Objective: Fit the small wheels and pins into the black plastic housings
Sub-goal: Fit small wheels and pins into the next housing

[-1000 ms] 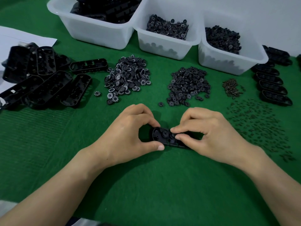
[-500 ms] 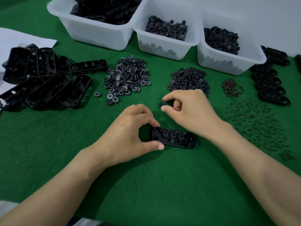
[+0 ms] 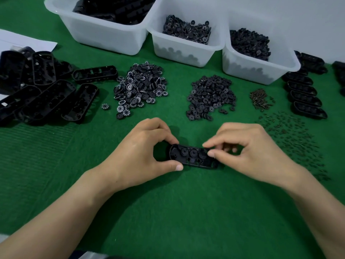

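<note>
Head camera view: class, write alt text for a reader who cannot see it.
A left hand steadies a black housing on a green mat while the right hand pinches at its right end. Behind lie piles of numbered wheels, plain wheels and pins.

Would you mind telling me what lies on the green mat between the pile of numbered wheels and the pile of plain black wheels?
In the head view, only bare green mat separates the numbered wheels from the plain black wheels.
</note>
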`<control>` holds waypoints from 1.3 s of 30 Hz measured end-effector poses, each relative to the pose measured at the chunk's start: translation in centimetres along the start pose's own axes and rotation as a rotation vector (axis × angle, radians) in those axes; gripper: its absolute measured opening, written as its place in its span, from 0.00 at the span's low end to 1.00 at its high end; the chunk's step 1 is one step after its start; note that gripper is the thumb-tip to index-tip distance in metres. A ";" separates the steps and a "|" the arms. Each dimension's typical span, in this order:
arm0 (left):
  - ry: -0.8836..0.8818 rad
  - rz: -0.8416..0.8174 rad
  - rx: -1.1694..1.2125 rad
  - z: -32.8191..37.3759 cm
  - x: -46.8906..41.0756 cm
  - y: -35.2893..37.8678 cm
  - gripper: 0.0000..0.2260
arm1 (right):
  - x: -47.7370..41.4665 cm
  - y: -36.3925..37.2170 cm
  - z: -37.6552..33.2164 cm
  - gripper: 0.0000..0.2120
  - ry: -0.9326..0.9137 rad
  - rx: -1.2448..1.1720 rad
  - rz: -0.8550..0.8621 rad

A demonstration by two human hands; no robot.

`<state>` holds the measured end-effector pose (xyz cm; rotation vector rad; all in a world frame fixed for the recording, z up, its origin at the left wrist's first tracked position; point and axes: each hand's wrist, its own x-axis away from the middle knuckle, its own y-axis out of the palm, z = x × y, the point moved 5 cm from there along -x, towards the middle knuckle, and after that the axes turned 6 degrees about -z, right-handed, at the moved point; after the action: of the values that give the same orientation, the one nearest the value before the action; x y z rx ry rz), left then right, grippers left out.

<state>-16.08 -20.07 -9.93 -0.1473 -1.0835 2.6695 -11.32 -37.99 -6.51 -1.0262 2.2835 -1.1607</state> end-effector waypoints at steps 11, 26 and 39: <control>0.000 0.004 -0.008 0.1 0.0 0.0 0.20 | 0.4 1.0 -0.7 0.06 -0.123 0.258 0.003; 0.005 -0.028 -0.057 0.9 -0.2 0.3 0.17 | 2.4 -2.0 1.6 0.14 0.059 -0.110 0.179; 0.156 -0.196 -0.128 8.6 -2.6 7.9 0.23 | 13.6 -7.2 8.8 0.12 0.342 -0.157 0.373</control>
<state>-16.77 -31.95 -9.26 -0.2555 -1.1541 2.3741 -11.77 -55.70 -5.96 -0.4376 2.7164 -1.0737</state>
